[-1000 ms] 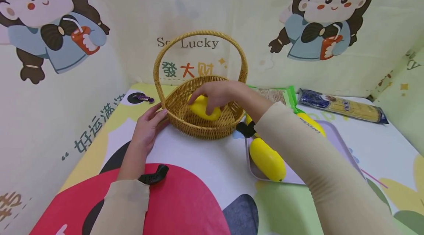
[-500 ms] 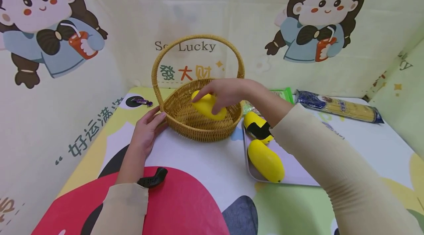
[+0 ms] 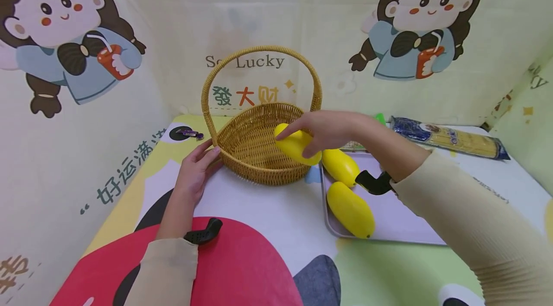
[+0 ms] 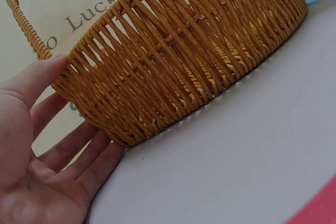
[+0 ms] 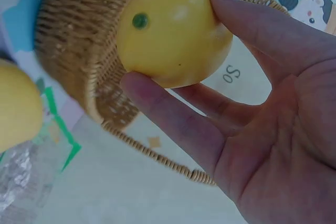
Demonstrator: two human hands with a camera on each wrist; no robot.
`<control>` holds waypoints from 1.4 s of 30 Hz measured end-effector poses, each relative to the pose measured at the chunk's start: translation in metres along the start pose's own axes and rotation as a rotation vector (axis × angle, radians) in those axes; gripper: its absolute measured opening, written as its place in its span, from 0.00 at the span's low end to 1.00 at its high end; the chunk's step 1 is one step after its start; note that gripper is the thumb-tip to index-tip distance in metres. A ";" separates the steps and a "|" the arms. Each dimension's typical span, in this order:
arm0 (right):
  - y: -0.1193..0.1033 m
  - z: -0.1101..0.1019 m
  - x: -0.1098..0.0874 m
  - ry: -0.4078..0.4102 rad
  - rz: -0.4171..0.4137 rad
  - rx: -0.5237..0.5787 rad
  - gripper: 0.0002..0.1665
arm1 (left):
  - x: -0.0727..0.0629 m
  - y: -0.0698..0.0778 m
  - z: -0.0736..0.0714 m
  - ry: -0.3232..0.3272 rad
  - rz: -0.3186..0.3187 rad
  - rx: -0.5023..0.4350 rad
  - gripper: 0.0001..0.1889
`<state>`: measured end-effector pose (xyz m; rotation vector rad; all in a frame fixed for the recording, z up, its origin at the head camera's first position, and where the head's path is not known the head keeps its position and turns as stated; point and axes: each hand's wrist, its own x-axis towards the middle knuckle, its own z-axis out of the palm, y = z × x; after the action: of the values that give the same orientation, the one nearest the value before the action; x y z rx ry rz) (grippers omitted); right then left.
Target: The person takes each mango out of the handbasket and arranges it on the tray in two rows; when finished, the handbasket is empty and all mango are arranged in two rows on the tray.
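My right hand pinches a smooth yellow mango between thumb and fingertips, over the right rim of the wicker basket. A green stem spot marks the end of this mango in the right wrist view. At the basket's left side, my left hand touches the wicker. The left wrist view has its thumb by the rim and its extended fingers against the outer wall. Two more mangoes, one behind and one in front, lie on a lilac tray.
A long pack of pasta lies at the back right. Partly hidden behind my right hand is a green-edged package. A purple-wrapped sweet sits left of the basket. The basket's tall handle arches over it.
My right hand has lifted the mango from inside the basket and carried it right, to over the right rim. The left hand stays at the basket's side.
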<state>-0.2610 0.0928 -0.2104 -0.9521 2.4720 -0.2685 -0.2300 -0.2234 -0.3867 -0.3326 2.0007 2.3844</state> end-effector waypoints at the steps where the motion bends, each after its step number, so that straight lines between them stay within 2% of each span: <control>1: 0.002 0.001 -0.004 0.003 0.003 0.005 0.38 | 0.000 -0.001 0.000 -0.002 0.003 -0.001 0.35; 6: 0.012 0.005 -0.026 0.035 0.021 0.034 0.37 | 0.001 -0.002 0.001 -0.002 0.015 -0.017 0.35; 17: 0.037 0.011 -0.079 0.136 0.002 0.135 0.35 | 0.000 -0.005 0.000 -0.003 0.002 -0.021 0.34; 22: 0.045 0.016 -0.094 0.163 0.055 0.123 0.35 | 0.001 -0.004 -0.002 -0.006 0.001 -0.015 0.35; 28: 0.060 0.026 -0.112 0.212 0.064 0.073 0.35 | 0.001 -0.002 0.001 -0.008 0.009 -0.017 0.35; 34: 0.074 0.041 -0.133 0.259 0.139 0.027 0.35 | 0.002 0.000 0.003 -0.012 -0.001 -0.022 0.36; 42: 0.091 0.062 -0.145 0.262 0.187 0.049 0.34 | 0.001 0.000 0.001 -0.005 0.006 -0.031 0.34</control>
<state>-0.1893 0.2568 -0.2431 -0.6961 2.7561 -0.4116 -0.2307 -0.2224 -0.3870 -0.3222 1.9672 2.4195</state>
